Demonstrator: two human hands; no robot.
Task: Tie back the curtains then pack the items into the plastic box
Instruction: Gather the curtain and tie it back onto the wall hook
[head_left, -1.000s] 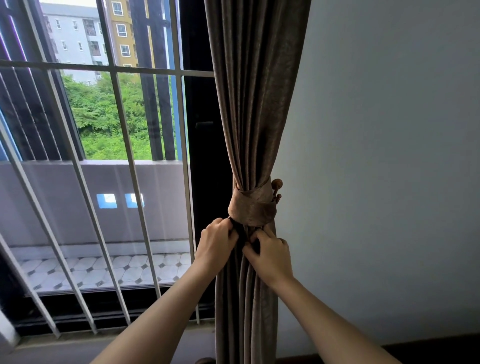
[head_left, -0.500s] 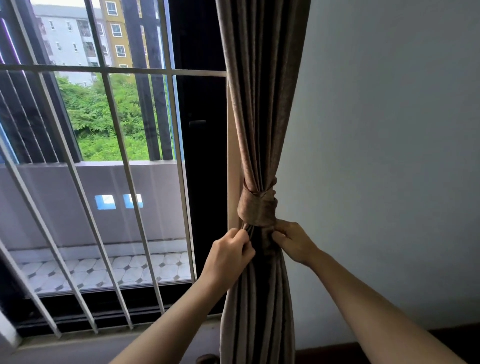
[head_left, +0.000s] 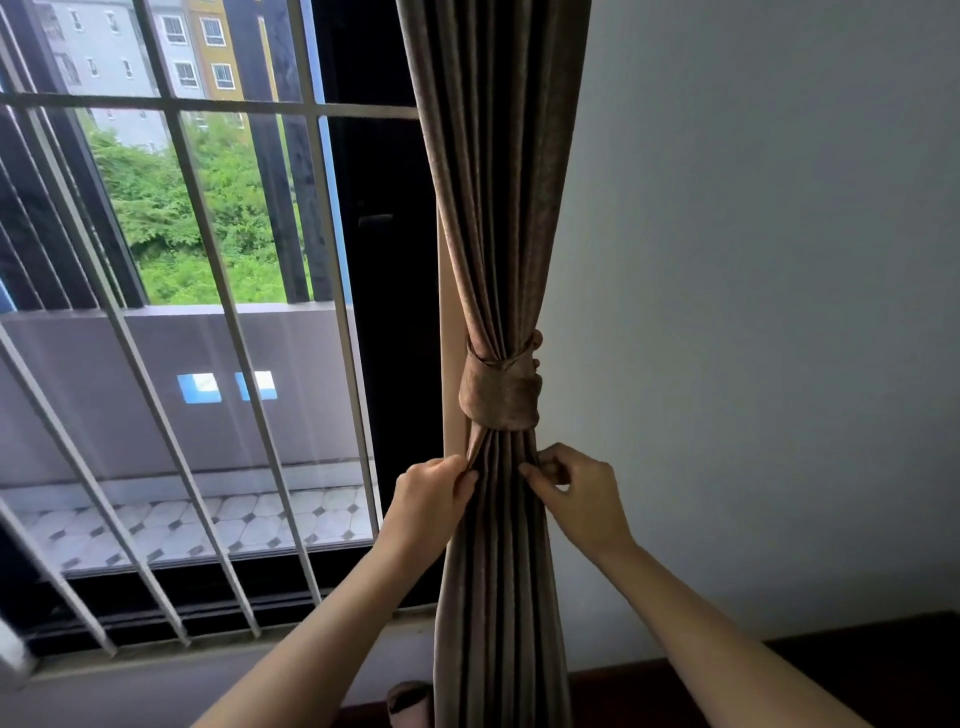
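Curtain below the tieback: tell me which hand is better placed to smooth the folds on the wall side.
The right hand, probably. It already pinches the curtain on the wall side just under the tieback. The left hand grips the window-side edge and would have to cross over.

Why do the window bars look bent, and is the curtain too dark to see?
Head view: the wide lens bows the window bars near the left edge; daylight outside leaves the curtain backlit and dim, yet its folds, the tieback and both hands stay sharp.
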